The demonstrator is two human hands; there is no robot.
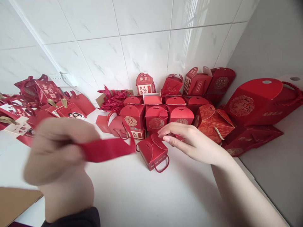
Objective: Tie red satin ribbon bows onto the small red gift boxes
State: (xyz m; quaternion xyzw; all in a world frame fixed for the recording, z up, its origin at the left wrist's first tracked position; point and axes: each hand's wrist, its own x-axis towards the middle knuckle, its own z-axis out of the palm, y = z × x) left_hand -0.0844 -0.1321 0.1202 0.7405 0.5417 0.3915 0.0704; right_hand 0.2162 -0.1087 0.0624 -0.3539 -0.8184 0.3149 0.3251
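My left hand (61, 154), smeared by motion, is closed round a red ribbon (109, 150). The ribbon stretches rightward from my fist, and its thin far end curls up. A small dark red gift box (153, 153) with twisted cord handles rests on the white table, its curved top flaps folded over. Over the box's far right corner is my right hand (183, 137), fingers stretched out and thumb apart. Nothing shows in its grasp; whether its fingertips touch the box I cannot tell.
Several red gift boxes (156, 117) stand in rows behind, against the tiled wall (146, 53). An orange-red patterned box (214, 121) and large red boxes (262, 102) stand right. Crumpled red ribbons (113, 99) fill a cardboard box. Red gift bags (47, 91) pile up left; cardboard (16, 203) lies near.
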